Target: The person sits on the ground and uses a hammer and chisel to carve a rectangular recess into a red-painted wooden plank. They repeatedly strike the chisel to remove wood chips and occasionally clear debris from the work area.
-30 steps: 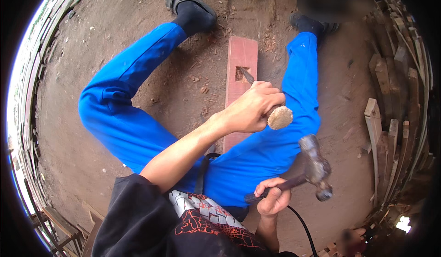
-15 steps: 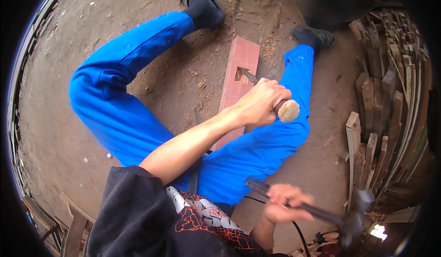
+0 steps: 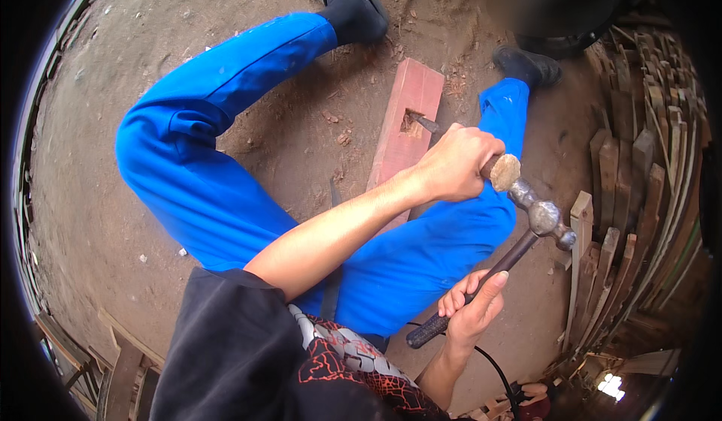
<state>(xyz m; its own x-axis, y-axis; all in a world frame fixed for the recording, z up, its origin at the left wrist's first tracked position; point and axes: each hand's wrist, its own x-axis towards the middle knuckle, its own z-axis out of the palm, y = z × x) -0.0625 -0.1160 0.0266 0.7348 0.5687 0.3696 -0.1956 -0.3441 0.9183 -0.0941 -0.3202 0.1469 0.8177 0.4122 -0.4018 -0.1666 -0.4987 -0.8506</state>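
My left hand [image 3: 460,164] is wrapped round the wooden handle of a chisel [image 3: 505,173]. The blade slants down into a rectangular hole [image 3: 411,123] cut in a reddish wooden beam [image 3: 393,154], which lies on the ground between my legs; its near end is partly covered by my forearm and leg. A ball-peen hammer [image 3: 543,218] is gripped in my right hand [image 3: 475,307], fingers closed on its dark shaft. The hammer's head is right at the butt of the chisel handle; I cannot tell whether they touch.
Upright wood offcuts [image 3: 632,195] are stacked along the right. A dark rounded object [image 3: 556,7] stands at the far right, beyond my foot. My blue-trousered legs [image 3: 203,173] flank the beam. Wood chips [image 3: 344,136] lie on the dirt floor, and a black cable [image 3: 492,364] runs near my right wrist.
The hammer has swung up from the lower right to the butt of the chisel handle. My left hand still holds the chisel in the hole; the whole view has shifted slightly.
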